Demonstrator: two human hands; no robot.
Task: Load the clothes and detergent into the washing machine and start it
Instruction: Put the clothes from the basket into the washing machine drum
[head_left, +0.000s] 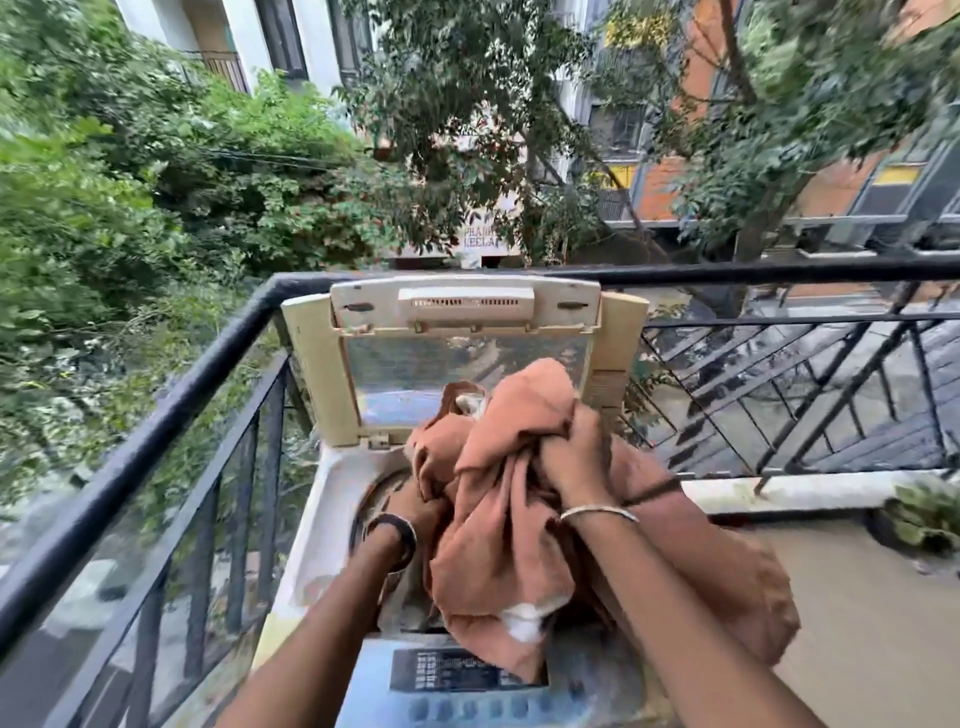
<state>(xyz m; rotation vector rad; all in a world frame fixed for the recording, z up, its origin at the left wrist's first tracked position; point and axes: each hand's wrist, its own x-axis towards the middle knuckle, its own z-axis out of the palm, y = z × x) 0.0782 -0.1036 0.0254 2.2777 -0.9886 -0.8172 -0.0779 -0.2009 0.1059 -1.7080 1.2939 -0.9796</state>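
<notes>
A top-loading washing machine (332, 499) stands in the corner of a balcony with its cream lid (462, 332) raised upright. Over its drum opening hangs a bundle of rust-brown cloth (498, 519). My right hand (576, 457) grips the top of the bundle. My left hand (415, 506), with a dark bangle on the wrist, holds the cloth's lower left side just above the drum rim. Part of the cloth drapes over the control panel (452, 675) at the machine's front. The drum's inside is mostly hidden by the cloth. No detergent is in view.
A black metal railing (171, 395) runs close along the machine's left and behind it. The balcony floor (872, 623) lies to the right, with a potted plant (924, 514) by the low wall. Trees and buildings stand beyond the railing.
</notes>
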